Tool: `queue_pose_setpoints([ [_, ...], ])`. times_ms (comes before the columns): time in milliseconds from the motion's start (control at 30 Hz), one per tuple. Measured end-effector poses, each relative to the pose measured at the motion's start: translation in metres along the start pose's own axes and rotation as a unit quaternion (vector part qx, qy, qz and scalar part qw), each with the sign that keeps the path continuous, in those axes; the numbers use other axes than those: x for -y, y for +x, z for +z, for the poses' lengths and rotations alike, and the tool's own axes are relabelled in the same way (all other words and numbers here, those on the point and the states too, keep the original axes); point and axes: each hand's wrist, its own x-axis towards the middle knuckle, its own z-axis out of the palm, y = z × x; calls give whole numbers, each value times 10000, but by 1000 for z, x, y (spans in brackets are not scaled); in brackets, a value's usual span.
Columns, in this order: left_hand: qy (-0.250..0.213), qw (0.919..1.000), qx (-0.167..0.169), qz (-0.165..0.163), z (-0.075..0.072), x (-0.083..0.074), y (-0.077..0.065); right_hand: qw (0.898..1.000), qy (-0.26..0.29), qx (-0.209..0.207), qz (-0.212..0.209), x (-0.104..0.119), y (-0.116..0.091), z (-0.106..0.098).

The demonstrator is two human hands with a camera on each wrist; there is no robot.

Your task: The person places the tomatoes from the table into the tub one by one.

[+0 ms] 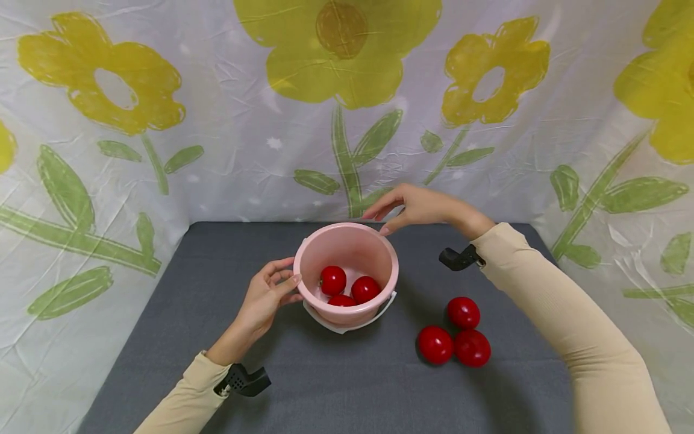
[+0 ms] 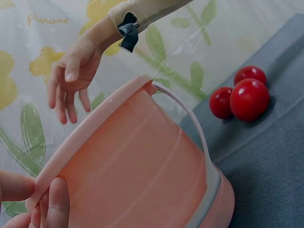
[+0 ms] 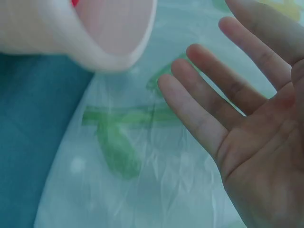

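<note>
A pink bucket (image 1: 347, 238) with a white handle (image 1: 343, 328) stands on the dark grey cloth, its mouth facing up. Inside it lie three shiny red round pieces that look like tomatoes (image 1: 365, 289). At the bucket's left rim my left hand (image 1: 261, 300) grips the edge between thumb and fingers, clearly so in the left wrist view (image 2: 58, 202). My right hand (image 1: 417, 205) hovers over the far right side of the rim, fingers spread and holding nothing. In the right wrist view its open palm (image 3: 266, 137) is apart from the bucket (image 3: 114, 61).
Three more red tomato-like pieces (image 1: 435, 345) sit clustered on the table cloth (image 1: 347, 386), to the right of the bucket. Behind the table hangs a pale curtain (image 1: 228, 150) printed with yellow flowers. A black wrist camera (image 1: 461, 258) juts from the right sleeve.
</note>
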Motion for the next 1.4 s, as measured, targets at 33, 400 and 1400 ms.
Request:
queue_pose_setpoints([
  [33,-6,10000,3,2,0,0,0,10000,15,-47,81,-2,-6,-2],
  [400,-11,10000,-53,-55,0,0,0,9976,316,-295,534,-46,-62,3],
  [1400,-111,9999,86,85,1,1,1,9864,623,-643,1376,-177,-171,102],
])
